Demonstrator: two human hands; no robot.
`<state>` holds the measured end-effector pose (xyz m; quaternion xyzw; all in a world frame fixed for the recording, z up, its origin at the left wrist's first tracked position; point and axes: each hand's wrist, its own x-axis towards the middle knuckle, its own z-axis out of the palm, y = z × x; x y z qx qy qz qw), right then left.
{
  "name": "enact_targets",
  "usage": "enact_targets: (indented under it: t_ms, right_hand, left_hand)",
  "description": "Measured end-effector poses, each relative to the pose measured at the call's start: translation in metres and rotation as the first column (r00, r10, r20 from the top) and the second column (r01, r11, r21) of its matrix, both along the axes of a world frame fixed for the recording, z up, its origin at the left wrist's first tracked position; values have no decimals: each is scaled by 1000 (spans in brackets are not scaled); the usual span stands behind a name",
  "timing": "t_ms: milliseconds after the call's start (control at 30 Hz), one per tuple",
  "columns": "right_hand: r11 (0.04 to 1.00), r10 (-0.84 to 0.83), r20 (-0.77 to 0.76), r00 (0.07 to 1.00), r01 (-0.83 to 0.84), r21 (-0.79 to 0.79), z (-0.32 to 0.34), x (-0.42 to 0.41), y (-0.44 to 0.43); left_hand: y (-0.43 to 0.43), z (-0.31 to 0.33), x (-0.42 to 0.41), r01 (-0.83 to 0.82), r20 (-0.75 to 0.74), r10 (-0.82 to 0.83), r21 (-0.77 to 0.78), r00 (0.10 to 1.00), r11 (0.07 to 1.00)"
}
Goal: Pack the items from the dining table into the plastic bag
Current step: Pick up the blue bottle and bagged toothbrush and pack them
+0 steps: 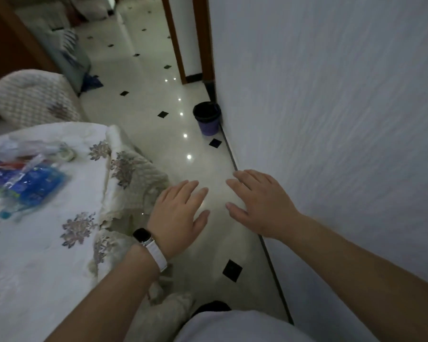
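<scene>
Hands hover flat and empty over the floor, left hand [177,215] and right hand [260,206] past the desk [47,255] edge; packets inside the plastic bag [22,174] lie near its far edge, seemingly packed.

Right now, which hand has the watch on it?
The left hand, nearer the table. Its wrist wears a black-faced watch on a white strap; the right hand, by the wall, has a bare wrist.

Both grips hang over bare floor [208,243]. The wall [331,119] bounds the right grip [260,206]. The surface [47,243] edge flanks the left grip [181,213].
</scene>
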<state>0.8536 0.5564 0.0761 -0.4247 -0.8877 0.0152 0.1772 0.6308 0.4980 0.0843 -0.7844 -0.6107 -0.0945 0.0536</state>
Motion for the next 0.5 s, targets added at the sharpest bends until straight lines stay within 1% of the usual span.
enact_targets:
  t_ms: [100, 200, 367, 500]
  right_hand:
    - [999, 37, -12, 999, -37, -5, -5, -14, 34]
    - [998, 54, 1, 999, -54, 13, -12, -24, 72]
    - [999, 32, 97, 995, -31, -15, -13, -46, 150]
    - [1000, 10, 177, 984, -6, -23, 0, -78, 221]
  left_hand:
    - [28, 0, -13, -55, 10, 55, -18, 998, 998]
    - [65, -7, -25, -63, 45, 63, -6, 997, 998]
    - [157, -32, -51, -24, 97, 23, 10, 995, 1000]
    - [237, -31, -79, -13, 139, 10, 18, 990, 1000]
